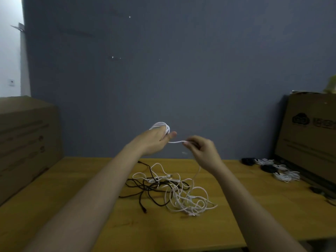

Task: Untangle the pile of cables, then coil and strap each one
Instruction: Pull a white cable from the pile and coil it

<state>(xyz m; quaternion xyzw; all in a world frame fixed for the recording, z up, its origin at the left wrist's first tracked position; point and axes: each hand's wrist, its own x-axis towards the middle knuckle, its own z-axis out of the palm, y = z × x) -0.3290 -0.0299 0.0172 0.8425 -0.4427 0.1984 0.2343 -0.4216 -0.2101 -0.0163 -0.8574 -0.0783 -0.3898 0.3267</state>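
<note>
To coil well, keep each turn of the thin white cable [176, 142] even and lightly taut. The left hand [154, 140] holds the white loops [161, 127] wound round its fingers, its grip curled on them. Just right of that grip, the right hand [201, 148] pinches the free end. Below both grips, the tangled black and white cable pile [171, 190] lies on the yellow wooden bench [72, 206]

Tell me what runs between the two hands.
A short stretch of white cable spans the gap in the head view, from the coil wound on the left hand to the right hand's pinching fingers.
</note>
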